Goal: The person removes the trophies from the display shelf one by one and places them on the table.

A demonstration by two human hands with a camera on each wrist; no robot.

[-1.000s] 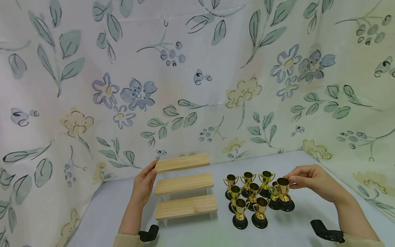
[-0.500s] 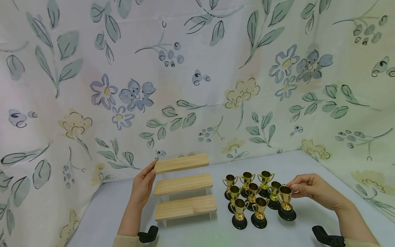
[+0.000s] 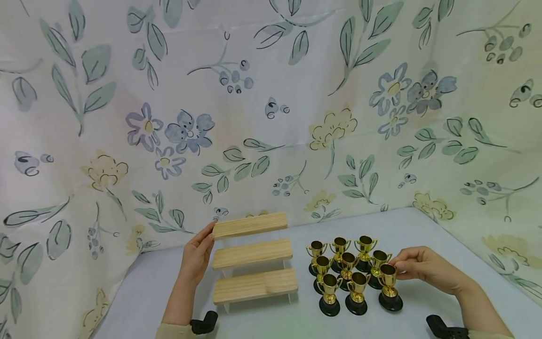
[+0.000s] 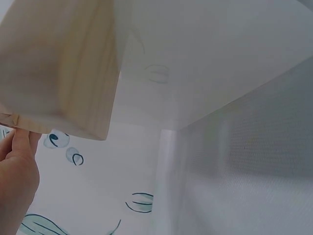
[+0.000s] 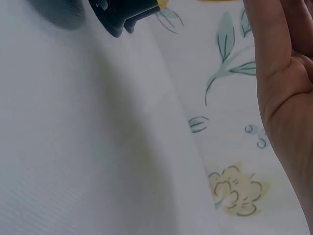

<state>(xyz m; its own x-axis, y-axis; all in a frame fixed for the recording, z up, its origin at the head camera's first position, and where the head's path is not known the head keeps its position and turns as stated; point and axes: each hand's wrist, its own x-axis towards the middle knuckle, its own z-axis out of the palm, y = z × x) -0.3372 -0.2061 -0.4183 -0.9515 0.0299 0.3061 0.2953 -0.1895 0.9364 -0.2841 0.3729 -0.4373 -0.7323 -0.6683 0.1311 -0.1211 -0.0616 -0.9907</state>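
Observation:
A three-tier wooden shelf stand (image 3: 255,258) with pale boards on clear supports is left of centre in the head view. My left hand (image 3: 197,254) grips the left end of its top board; in the left wrist view the fingers (image 4: 22,142) reach that board behind a nearer one (image 4: 54,63). My right hand (image 3: 429,269) pinches a small gold trophy cup (image 3: 387,277) by its right handle, at the front right of a group of trophies. Its black base (image 5: 128,13) shows at the top of the right wrist view, seemingly just above the cloth, with a shadow beside it.
Several matching gold trophies (image 3: 348,266) on black bases stand upright in close rows right of the stand. A white cloth (image 3: 262,325) covers the table. Behind it hangs a floral curtain (image 3: 237,113), which also closes in the left and right sides.
My right hand has brought the trophy toward me, out from beside another trophy to the front right of the group, then slightly left. The left hand and stand have stayed put.

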